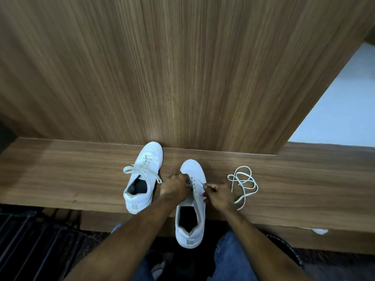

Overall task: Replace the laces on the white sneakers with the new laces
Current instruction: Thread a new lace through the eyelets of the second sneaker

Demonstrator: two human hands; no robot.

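Observation:
Two white sneakers stand on a wooden ledge (60, 175). The left sneaker (142, 179) is laced with an off-white lace tied in a loose bow. The right sneaker (191, 209) sits nearer me, its heel hanging over the front edge, and its eyelets look bare. My left hand (175, 186) grips the sneaker's left side near the eyelets. My right hand (219, 195) pinches a thin white lace end at the right row of eyelets. A loose white lace (243, 182) lies coiled on the ledge to the right, one end running toward my right hand.
A tall wood-grain panel (182, 67) rises right behind the ledge. A pale floor or wall (345, 102) shows at the right. My knees in blue jeans (229, 258) are below the ledge, with a dark slatted surface (30, 240) at lower left.

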